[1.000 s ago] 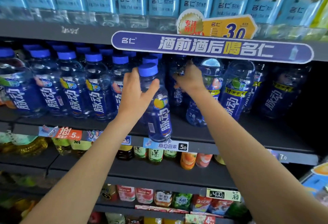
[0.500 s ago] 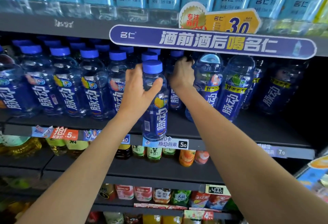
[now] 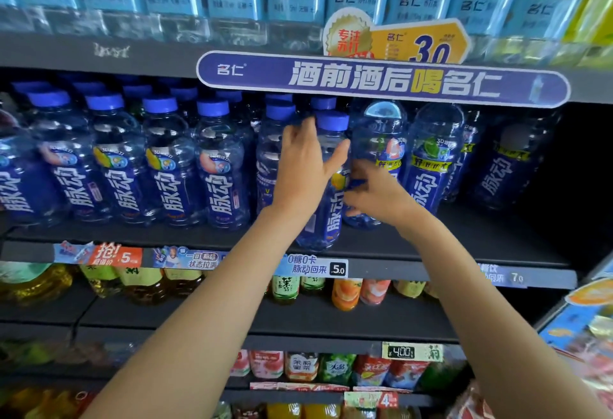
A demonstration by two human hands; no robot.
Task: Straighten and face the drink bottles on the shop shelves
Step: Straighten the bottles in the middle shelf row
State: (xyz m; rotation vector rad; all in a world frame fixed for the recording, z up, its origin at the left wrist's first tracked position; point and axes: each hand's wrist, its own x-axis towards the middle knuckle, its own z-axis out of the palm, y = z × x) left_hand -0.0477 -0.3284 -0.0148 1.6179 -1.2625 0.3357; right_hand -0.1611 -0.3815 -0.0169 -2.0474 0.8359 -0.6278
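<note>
Below the long purple shelf banner (image 3: 381, 78), a blue-capped drink bottle (image 3: 326, 206) stands at the front lip of the shelf (image 3: 464, 246), out ahead of the row of matching bottles (image 3: 166, 166) that runs off to the banner's left. Its label shows the white lettering partly turned toward the aisle.

To do this step well, the bottle wants turning about its own upright axis until the lettering faces squarely out, then setting level with the front row so that its base sits flat and its cap lines up with the neighbours. Holding it near the shoulder gives control of the twist; a second touch low on the body should keep the base from skating off the lip, which looks the likeliest mishap so close to the edge.

The left hand (image 3: 306, 166) reaches up under the banner with its palm against the bottle's upper body, thumb spread across the front and fingers wrapped behind, so it grips the bottle. The right hand (image 3: 378, 194) comes in lower from the banner's right, fingers loosely spread beside the bottle's middle; whether they touch it or the larger bottle (image 3: 378, 153) behind cannot be told through the blur. Both forearms are stretched upward, almost straight.
</note>
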